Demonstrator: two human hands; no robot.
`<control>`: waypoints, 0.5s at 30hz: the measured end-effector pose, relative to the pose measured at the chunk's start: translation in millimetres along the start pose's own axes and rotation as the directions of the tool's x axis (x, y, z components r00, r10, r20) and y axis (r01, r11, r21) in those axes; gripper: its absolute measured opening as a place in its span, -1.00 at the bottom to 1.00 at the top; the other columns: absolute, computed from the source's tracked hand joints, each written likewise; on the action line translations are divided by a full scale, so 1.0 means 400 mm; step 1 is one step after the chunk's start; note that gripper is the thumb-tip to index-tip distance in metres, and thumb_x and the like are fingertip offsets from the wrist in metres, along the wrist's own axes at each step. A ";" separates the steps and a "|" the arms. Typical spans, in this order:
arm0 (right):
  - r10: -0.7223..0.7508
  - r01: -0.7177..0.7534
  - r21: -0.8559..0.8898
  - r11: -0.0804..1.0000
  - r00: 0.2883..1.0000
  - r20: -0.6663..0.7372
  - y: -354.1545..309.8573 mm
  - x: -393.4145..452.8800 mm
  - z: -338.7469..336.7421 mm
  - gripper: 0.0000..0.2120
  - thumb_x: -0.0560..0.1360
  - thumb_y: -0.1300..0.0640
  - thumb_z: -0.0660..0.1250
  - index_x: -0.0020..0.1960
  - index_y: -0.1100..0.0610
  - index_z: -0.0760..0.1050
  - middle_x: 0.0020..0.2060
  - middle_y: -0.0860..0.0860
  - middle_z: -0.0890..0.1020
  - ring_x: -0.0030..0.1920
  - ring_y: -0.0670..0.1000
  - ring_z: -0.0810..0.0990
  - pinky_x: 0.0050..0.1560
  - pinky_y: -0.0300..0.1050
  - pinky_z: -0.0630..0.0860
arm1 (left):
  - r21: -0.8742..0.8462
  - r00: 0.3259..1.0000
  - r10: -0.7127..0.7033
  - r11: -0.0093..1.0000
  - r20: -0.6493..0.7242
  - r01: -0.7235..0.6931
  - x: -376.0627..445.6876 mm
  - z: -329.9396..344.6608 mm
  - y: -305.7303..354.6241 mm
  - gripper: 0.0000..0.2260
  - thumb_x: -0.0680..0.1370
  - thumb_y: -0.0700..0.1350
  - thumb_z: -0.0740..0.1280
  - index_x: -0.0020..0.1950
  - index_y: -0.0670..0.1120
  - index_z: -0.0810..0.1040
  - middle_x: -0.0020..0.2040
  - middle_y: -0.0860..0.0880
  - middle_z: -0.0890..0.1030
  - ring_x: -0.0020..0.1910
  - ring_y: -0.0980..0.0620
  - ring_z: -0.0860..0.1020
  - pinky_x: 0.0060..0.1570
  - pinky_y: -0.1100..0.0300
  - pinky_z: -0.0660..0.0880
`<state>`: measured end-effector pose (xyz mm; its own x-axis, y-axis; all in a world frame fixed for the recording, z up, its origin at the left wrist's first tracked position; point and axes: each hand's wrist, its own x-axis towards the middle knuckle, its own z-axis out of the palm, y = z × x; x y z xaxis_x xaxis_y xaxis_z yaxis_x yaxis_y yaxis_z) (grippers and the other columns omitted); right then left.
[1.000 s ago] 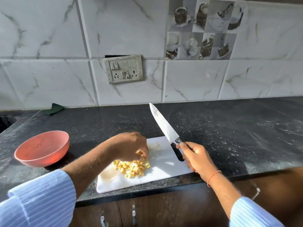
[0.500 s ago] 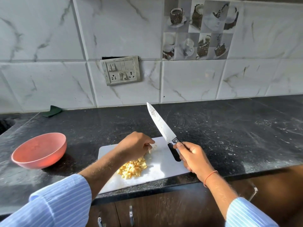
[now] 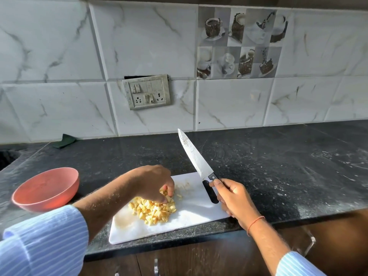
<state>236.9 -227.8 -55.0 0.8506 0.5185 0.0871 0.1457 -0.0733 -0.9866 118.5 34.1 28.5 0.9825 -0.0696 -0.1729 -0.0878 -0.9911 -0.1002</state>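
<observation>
A white cutting board (image 3: pixel 195 212) lies at the counter's front edge with a heap of small yellow diced pieces (image 3: pixel 153 211) on its left half. My left hand (image 3: pixel 153 183) hovers over the heap's far edge, fingers curled down and pinching some pieces. My right hand (image 3: pixel 235 198) grips the black handle of a large kitchen knife (image 3: pixel 196 159). Its blade points up and away to the left, lifted off the board. A few pale scraps (image 3: pixel 184 186) lie on the board's far side.
An empty pink bowl (image 3: pixel 46 189) stands on the black counter (image 3: pixel 278 166) left of the board. A green cloth (image 3: pixel 64 140) lies by the tiled wall, under a socket plate (image 3: pixel 147 92). A sink edge (image 3: pixel 8 156) shows at far left. Cabinet doors (image 3: pixel 179 259) lie below.
My left hand moved to the board's far side and came back onto the heap, gathering pieces. The knife in my right hand has stayed raised and nearly still.
</observation>
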 end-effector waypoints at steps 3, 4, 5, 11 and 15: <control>-0.011 0.011 -0.004 1.000 1.000 -0.001 -0.001 -0.002 -0.004 -0.77 0.70 -0.03 0.30 0.08 0.03 0.71 -0.48 -0.07 0.31 -0.48 -0.01 0.24 -0.47 -0.14 0.20 | 0.036 0.999 0.021 0.999 -0.031 -0.020 0.004 0.005 0.012 -0.76 0.60 0.11 0.41 0.27 0.22 0.59 0.18 0.17 0.55 0.23 0.15 0.46 0.21 0.11 0.50; -0.015 0.015 -0.008 1.000 1.000 -0.002 -0.002 -0.003 -0.003 -0.77 0.70 -0.02 0.30 0.08 0.04 0.70 -0.48 -0.07 0.31 -0.47 -0.01 0.24 -0.47 -0.14 0.20 | 0.028 0.999 0.017 0.999 -0.039 -0.015 0.007 0.007 0.013 -0.78 0.61 0.10 0.40 0.25 0.21 0.60 0.17 0.18 0.55 0.22 0.16 0.47 0.19 0.13 0.51; -0.016 0.016 -0.014 1.000 1.000 -0.004 -0.003 -0.004 -0.003 -0.77 0.70 -0.03 0.30 0.09 0.04 0.70 -0.48 -0.07 0.32 -0.48 -0.01 0.24 -0.47 -0.14 0.21 | -0.006 0.999 0.004 1.000 -0.055 -0.004 0.010 0.008 0.015 -0.81 0.61 0.09 0.40 0.23 0.19 0.61 0.16 0.19 0.57 0.19 0.18 0.50 0.17 0.14 0.52; -0.018 0.018 -0.021 1.000 1.000 0.001 -0.010 -0.007 -0.002 -0.77 0.70 -0.03 0.30 0.09 0.01 0.70 -0.46 -0.06 0.34 -0.47 -0.03 0.27 -0.48 -0.14 0.22 | -0.414 0.913 -0.309 0.892 -0.265 0.182 0.074 0.046 0.077 -0.91 0.60 0.02 0.44 0.05 0.09 0.73 -0.06 0.20 0.72 -0.13 0.24 0.65 -0.09 0.16 0.67; 0.000 0.000 0.005 1.000 1.000 -0.008 -0.016 -0.014 -0.001 -0.78 0.69 -0.03 0.32 0.04 0.00 0.72 -0.47 -0.06 0.34 -0.47 -0.02 0.23 -0.46 -0.13 0.18 | -0.472 0.910 -0.354 0.853 -0.214 0.221 0.096 0.083 0.112 -0.88 0.58 -0.05 0.46 0.05 0.03 0.78 -0.18 0.15 0.74 -0.23 0.21 0.68 -0.14 0.17 0.69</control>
<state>231.4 -230.4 -49.1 0.8546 0.5116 0.0887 0.1438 -0.0692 -0.9872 146.7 -9.4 -15.0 0.9606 0.2636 0.0877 0.2201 -0.9147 0.3389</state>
